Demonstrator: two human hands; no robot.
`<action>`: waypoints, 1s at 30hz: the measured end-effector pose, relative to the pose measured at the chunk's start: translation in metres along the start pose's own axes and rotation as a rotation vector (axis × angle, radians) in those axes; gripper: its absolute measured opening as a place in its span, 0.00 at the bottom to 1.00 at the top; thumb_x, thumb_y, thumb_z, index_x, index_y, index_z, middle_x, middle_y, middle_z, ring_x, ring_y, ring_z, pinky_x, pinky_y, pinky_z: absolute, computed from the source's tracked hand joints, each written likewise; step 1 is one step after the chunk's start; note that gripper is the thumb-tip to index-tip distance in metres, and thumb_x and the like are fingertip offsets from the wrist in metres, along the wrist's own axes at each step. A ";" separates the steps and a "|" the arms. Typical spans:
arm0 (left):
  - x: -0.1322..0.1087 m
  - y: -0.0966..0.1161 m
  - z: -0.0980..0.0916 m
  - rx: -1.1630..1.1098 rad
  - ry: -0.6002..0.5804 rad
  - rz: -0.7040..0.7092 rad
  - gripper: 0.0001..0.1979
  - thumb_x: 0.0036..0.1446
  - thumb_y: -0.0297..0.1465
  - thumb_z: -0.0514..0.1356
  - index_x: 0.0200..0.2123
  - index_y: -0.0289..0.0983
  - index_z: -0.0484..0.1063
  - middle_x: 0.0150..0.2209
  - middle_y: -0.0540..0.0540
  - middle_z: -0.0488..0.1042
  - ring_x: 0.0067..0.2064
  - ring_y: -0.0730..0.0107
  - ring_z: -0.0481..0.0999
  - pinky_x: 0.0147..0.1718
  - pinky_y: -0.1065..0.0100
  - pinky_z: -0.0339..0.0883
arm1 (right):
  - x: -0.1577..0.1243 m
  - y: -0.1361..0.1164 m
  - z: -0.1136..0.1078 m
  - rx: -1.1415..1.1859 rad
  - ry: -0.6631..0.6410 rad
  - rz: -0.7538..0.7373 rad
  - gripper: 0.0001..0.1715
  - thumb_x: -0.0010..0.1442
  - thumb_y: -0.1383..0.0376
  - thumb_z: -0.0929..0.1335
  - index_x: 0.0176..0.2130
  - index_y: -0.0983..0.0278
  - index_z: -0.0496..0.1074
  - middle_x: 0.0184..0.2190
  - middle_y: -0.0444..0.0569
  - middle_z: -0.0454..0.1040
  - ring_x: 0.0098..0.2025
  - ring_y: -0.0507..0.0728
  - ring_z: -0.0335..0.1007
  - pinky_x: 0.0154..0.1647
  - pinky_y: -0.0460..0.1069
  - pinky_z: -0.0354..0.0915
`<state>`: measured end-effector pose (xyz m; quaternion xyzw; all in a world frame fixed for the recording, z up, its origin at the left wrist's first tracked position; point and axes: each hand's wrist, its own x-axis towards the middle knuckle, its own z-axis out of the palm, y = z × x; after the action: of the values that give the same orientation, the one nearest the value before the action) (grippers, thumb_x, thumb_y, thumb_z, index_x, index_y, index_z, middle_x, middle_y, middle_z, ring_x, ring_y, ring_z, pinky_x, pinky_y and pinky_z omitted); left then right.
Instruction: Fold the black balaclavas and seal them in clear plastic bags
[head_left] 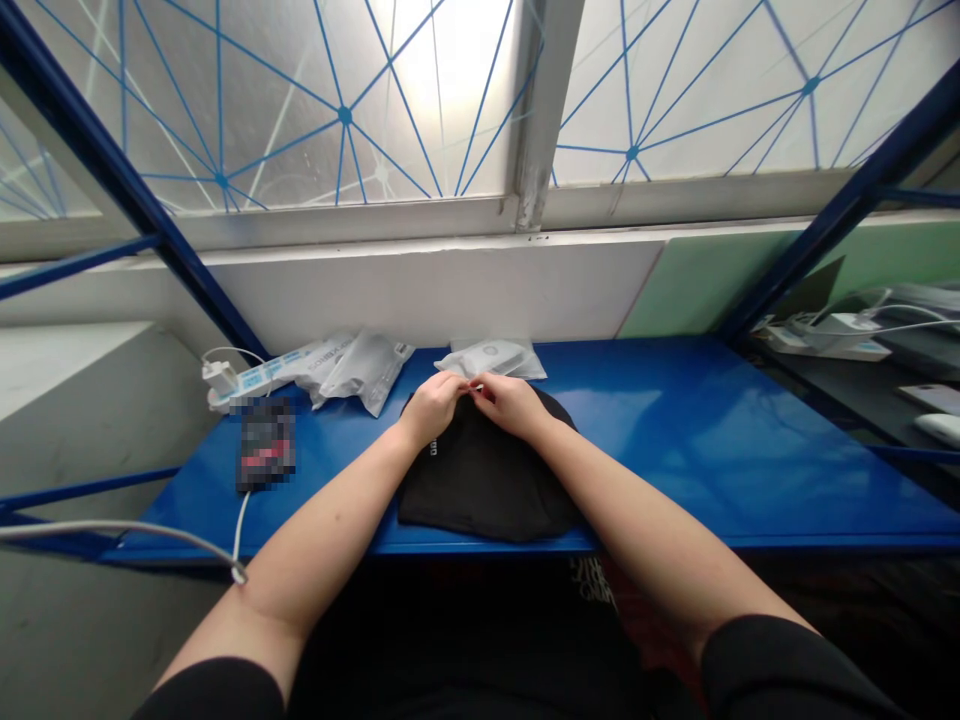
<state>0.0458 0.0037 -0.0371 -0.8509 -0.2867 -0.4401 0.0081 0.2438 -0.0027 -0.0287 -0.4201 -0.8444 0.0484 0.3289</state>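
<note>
A black fabric piece (486,485) lies on the blue shelf (712,450), in front of me. My left hand (433,402) and my right hand (511,400) meet at its far edge, fingers pinched together. Both pinch something small and pale that I cannot make out. A clear plastic bag (491,358) lies just beyond the hands.
More plastic bags (360,368) and a white power strip (259,378) lie at the back left. A blurred dark object (265,443) with a white cable (240,520) sits on the left. Another power strip (825,342) and devices rest on the right shelf. Blue frame struts rise on both sides.
</note>
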 end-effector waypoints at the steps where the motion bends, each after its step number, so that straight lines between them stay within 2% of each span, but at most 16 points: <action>1: 0.000 0.000 0.000 0.003 -0.003 0.003 0.08 0.69 0.28 0.53 0.42 0.36 0.73 0.40 0.40 0.77 0.44 0.62 0.77 0.46 0.60 0.72 | 0.000 0.000 0.000 -0.022 -0.015 0.011 0.11 0.68 0.61 0.66 0.46 0.62 0.75 0.34 0.48 0.80 0.31 0.54 0.74 0.33 0.45 0.61; 6: 0.001 0.000 -0.002 0.069 -0.015 -0.072 0.08 0.67 0.28 0.54 0.38 0.38 0.72 0.37 0.43 0.75 0.41 0.62 0.76 0.43 0.62 0.71 | 0.002 -0.001 0.000 -0.135 -0.057 0.025 0.15 0.71 0.60 0.61 0.48 0.61 0.74 0.41 0.50 0.81 0.38 0.57 0.77 0.35 0.46 0.61; 11: 0.004 0.004 -0.005 0.113 0.006 -0.171 0.08 0.66 0.26 0.53 0.36 0.39 0.71 0.36 0.44 0.73 0.40 0.64 0.74 0.40 0.65 0.68 | 0.007 0.001 -0.002 -0.233 -0.070 0.118 0.15 0.71 0.60 0.60 0.50 0.57 0.72 0.45 0.48 0.80 0.41 0.58 0.76 0.37 0.47 0.61; 20: -0.002 -0.001 -0.012 0.133 0.081 -0.352 0.07 0.64 0.25 0.55 0.37 0.40 0.71 0.40 0.45 0.73 0.39 0.65 0.73 0.39 0.66 0.67 | 0.009 0.021 -0.013 -0.381 -0.073 0.275 0.19 0.72 0.59 0.57 0.55 0.53 0.70 0.48 0.48 0.79 0.41 0.59 0.75 0.35 0.49 0.61; 30: -0.007 -0.015 -0.016 0.073 0.209 -0.440 0.05 0.60 0.25 0.56 0.33 0.40 0.69 0.35 0.46 0.71 0.37 0.63 0.71 0.39 0.64 0.65 | 0.007 0.023 -0.017 -0.454 -0.033 0.411 0.20 0.72 0.59 0.57 0.56 0.53 0.70 0.48 0.51 0.78 0.37 0.59 0.75 0.34 0.49 0.61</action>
<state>0.0236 0.0086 -0.0363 -0.7169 -0.4785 -0.5063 -0.0274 0.2667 0.0134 -0.0200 -0.6440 -0.7363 -0.0691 0.1961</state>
